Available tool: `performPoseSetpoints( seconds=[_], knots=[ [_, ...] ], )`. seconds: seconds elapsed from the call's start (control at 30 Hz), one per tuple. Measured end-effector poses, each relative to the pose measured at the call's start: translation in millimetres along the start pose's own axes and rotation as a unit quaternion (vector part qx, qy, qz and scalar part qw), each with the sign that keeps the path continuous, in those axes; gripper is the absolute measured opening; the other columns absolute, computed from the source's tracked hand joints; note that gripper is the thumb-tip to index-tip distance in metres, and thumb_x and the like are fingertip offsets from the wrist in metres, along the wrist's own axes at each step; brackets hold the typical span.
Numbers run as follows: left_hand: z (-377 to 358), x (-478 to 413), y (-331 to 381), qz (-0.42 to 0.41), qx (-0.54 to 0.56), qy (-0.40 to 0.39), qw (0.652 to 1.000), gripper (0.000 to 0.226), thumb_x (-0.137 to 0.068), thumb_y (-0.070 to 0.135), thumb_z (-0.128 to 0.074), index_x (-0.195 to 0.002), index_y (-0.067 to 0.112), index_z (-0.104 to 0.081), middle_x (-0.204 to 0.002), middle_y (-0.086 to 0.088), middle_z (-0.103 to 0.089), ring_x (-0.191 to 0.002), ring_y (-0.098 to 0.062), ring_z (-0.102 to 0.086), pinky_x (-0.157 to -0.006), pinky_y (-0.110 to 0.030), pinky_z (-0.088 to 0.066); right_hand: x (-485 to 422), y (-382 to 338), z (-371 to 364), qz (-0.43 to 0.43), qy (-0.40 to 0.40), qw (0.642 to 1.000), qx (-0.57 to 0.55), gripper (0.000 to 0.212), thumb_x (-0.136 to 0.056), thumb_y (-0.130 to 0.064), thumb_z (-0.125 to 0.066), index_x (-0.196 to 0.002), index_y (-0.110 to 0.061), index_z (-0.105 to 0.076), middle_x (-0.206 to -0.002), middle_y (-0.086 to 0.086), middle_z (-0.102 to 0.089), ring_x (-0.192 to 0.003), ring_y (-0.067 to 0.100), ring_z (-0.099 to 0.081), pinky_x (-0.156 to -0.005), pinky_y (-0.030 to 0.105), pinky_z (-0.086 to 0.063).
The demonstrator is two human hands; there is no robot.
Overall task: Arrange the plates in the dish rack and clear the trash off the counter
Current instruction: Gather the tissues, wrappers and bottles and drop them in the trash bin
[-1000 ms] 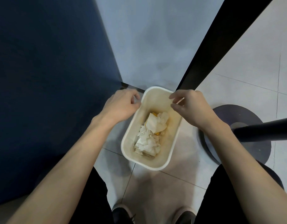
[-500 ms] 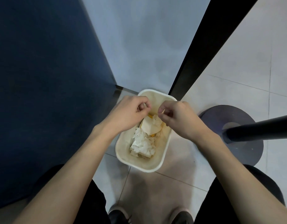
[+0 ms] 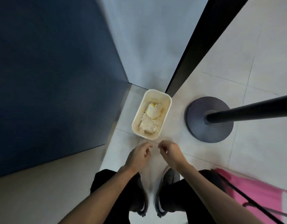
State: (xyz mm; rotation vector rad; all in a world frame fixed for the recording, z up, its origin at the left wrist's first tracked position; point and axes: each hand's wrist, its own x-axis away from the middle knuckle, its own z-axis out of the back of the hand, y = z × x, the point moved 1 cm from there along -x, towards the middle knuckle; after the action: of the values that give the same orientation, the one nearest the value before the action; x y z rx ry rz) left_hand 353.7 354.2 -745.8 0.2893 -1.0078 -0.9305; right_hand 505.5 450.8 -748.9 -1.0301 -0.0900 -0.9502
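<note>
**Trash in the bin, both hands empty**

My left hand and right hand hang near each other but apart, over the floor just short of the bin. The fingers of both are loosely curled. As far as the slightly blurred view shows, neither holds anything.

The trash, crumpled white paper with a scrap of yellow, lies inside the cream bin. The bin stands on the floor in the corner beside the blue panel.

I judge this load disposed of. The plates, dish rack and bench are out of view, so I cannot assess them.

To close the step well:
- Confirm that no scrap lies beside the bin. I see none on the tiles around it.
- When turning away, mind the stanchion base to my right and the pink bag by my right leg.
</note>
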Motion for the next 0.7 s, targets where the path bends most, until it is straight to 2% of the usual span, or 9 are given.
performPoseSetpoints(
  seconds=[0.1,0.17,0.23,0.3,0.37,0.43,0.5,0.6,0.7],
  knots=[
    [-1.5,60.5,-3.4,0.067,-0.040,-0.068,0.995,0.024,-0.092,0.014,-0.050,-0.110,0.026,-0.059,-0.098,0.005,-0.066,-0.090,-0.021,-0.064,-0.078,-0.033,-0.051,59.9,-1.1,-4.0,-0.053,-0.079,0.994,0.060,0.015,-0.083,-0.005,-0.055,-0.090,-0.012,-0.066,-0.086,0.001,-0.065,-0.081,0.023,-0.061,-0.070,0.024,-0.038],
    [6.4,102.9,-4.6,0.103,-0.058,-0.074,0.990,0.027,-0.091,0.011,-0.047,-0.111,0.025,-0.058,-0.097,0.000,-0.063,-0.092,-0.028,-0.064,-0.074,-0.030,-0.048,100.5,-11.5,5.0,-0.073,-0.072,0.993,0.062,0.016,-0.083,-0.004,-0.056,-0.088,-0.015,-0.066,-0.084,-0.005,-0.059,-0.081,0.022,-0.060,-0.071,0.023,-0.035],
    [20.1,143.1,2.3,0.110,-0.079,-0.107,0.985,0.031,-0.091,0.011,-0.044,-0.116,0.026,-0.055,-0.101,-0.005,-0.065,-0.091,-0.032,-0.064,-0.076,-0.035,-0.050,138.7,-35.3,21.0,-0.084,-0.044,0.995,0.036,0.017,-0.082,-0.001,-0.058,-0.083,-0.017,-0.065,-0.081,-0.007,-0.057,-0.074,0.017,-0.056,-0.070,0.024,-0.038],
    [42.4,174.1,17.9,0.109,-0.102,-0.145,0.978,0.034,-0.092,0.014,-0.044,-0.122,0.026,-0.054,-0.111,-0.008,-0.067,-0.095,-0.032,-0.064,-0.081,-0.038,-0.052,170.8,-66.8,41.8,-0.096,-0.025,0.995,0.029,0.016,-0.081,-0.001,-0.059,-0.079,-0.016,-0.064,-0.077,-0.001,-0.062,-0.070,0.019,-0.055,-0.068,0.030,-0.044],
    [65.3,202.5,39.0,0.103,-0.118,-0.163,0.974,0.033,-0.093,0.017,-0.047,-0.124,0.024,-0.056,-0.118,-0.008,-0.065,-0.100,-0.032,-0.063,-0.083,-0.035,-0.050,201.7,-98.8,57.6,-0.114,-0.053,0.991,0.036,0.019,-0.081,-0.002,-0.058,-0.076,-0.019,-0.064,-0.078,0.008,-0.067,-0.068,0.020,-0.053,-0.067,0.032,-0.043],
    [89.5,231.4,64.8,0.103,-0.110,-0.159,0.976,0.032,-0.093,0.017,-0.049,-0.123,0.023,-0.059,-0.120,-0.009,-0.064,-0.103,-0.031,-0.063,-0.084,-0.033,-0.049,226.3,-132.7,73.4,-0.127,-0.096,0.985,0.062,0.022,-0.082,-0.003,-0.054,-0.078,-0.023,-0.065,-0.076,0.009,-0.067,-0.068,0.019,-0.051,-0.063,0.028,-0.037],
    [116.3,262.7,91.3,0.091,-0.089,-0.138,0.982,0.031,-0.093,0.017,-0.049,-0.121,0.022,-0.062,-0.120,-0.007,-0.064,-0.103,-0.029,-0.062,-0.087,-0.033,-0.051,240.3,-169.9,90.3,-0.114,-0.132,0.981,0.090,0.020,-0.083,-0.006,-0.053,-0.088,-0.015,-0.070,-0.083,0.007,-0.070,-0.072,0.018,-0.052,-0.059,0.023,-0.034],
    [152.7,312.2,114.6,0.087,-0.050,-0.095,0.990,0.030,-0.096,0.016,-0.047,-0.121,0.020,-0.063,-0.118,-0.004,-0.065,-0.103,-0.026,-0.062,-0.089,-0.034,-0.051,247.9,-227.4,111.6,-0.061,-0.140,0.983,0.099,0.020,-0.082,-0.007,-0.053,-0.093,-0.012,-0.069,-0.079,0.003,-0.064,-0.074,0.020,-0.056,-0.063,0.025,-0.039],
    [178.2,364.4,115.5,0.142,0.019,-0.007,0.990,0.025,-0.094,0.013,-0.048,-0.110,0.021,-0.066,-0.101,-0.002,-0.067,-0.088,-0.024,-0.063,-0.079,-0.032,-0.053,253.1,-279.1,127.4,0.018,-0.144,0.985,0.093,0.024,-0.083,-0.002,-0.052,-0.095,-0.016,-0.067,-0.076,-0.005,-0.059,-0.065,0.013,-0.054,-0.069,0.029,-0.046]
  ],
)
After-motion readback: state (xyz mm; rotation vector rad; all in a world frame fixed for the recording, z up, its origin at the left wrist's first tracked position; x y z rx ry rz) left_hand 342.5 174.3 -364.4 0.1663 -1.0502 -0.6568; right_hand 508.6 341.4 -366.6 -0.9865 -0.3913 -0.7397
